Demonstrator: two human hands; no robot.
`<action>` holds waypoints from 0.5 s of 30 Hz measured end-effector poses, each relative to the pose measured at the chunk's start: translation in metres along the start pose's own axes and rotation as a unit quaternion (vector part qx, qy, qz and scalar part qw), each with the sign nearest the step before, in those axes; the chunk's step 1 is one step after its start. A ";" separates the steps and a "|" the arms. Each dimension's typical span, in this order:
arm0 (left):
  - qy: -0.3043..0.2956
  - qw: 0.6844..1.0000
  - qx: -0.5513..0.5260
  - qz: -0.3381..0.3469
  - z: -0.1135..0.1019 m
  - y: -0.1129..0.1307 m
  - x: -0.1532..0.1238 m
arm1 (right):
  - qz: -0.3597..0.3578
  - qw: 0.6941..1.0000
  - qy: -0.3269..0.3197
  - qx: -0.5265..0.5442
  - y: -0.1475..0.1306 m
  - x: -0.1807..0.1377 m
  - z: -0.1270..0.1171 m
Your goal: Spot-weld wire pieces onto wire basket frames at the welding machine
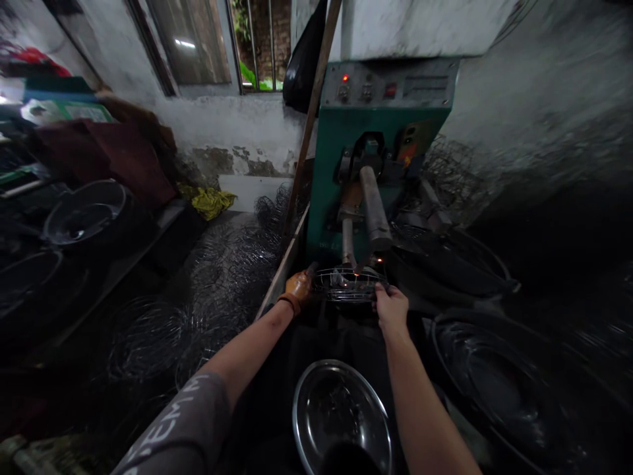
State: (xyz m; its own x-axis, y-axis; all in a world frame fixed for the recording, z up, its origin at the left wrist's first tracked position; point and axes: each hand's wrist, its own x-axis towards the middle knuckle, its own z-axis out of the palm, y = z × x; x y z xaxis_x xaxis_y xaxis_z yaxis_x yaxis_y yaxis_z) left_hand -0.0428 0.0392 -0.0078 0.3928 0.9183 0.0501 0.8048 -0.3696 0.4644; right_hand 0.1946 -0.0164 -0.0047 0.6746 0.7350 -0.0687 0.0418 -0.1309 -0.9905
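A round wire basket (349, 285) sits under the metal arms of a green welding machine (376, 138). Small orange sparks glow where the arms meet its rim. My left hand (298, 288), in an orange glove, grips the basket's left edge. My bare right hand (390, 305) is closed on the basket's right edge. Both forearms reach forward from the bottom of the view.
A shiny steel bowl (341, 415) lies just below my arms. Piles of wire baskets (217, 277) cover the floor at left. Dark round basins (494, 376) stand at right, another basin (84, 214) at far left. A wooden pole (311, 112) leans by the machine.
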 end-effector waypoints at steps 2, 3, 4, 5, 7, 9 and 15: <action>0.018 1.000 0.010 0.011 -0.001 0.000 0.000 | 0.011 1.000 0.009 0.016 -0.001 0.000 -0.001; 0.036 0.999 0.015 0.023 -0.002 0.002 -0.001 | 0.021 0.999 0.015 0.025 -0.001 0.000 -0.002; 0.057 0.997 0.017 0.041 -0.002 0.004 -0.001 | 0.034 0.999 0.022 0.034 -0.001 0.001 -0.004; 0.077 0.995 0.015 0.062 -0.002 0.006 -0.002 | 0.047 0.998 0.028 0.043 0.000 0.002 -0.005; 0.107 0.989 0.008 0.106 -0.002 0.010 -0.003 | 0.066 0.996 0.035 0.054 0.003 0.006 -0.009; 0.120 0.984 0.010 0.133 0.000 0.013 -0.002 | 0.076 0.995 0.039 0.056 0.007 0.009 -0.012; 0.102 0.985 0.040 0.137 0.000 0.019 0.006 | 0.076 0.995 0.047 0.043 0.019 0.022 -0.016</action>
State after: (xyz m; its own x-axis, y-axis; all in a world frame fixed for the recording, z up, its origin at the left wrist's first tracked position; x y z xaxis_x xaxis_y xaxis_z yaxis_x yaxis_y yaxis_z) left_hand -0.0252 0.0380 0.0016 0.5093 0.7891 0.3435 0.7167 -0.6098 0.3383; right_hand 0.2219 -0.0133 -0.0236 0.7339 0.6458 -0.2107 -0.1268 -0.1744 -0.9765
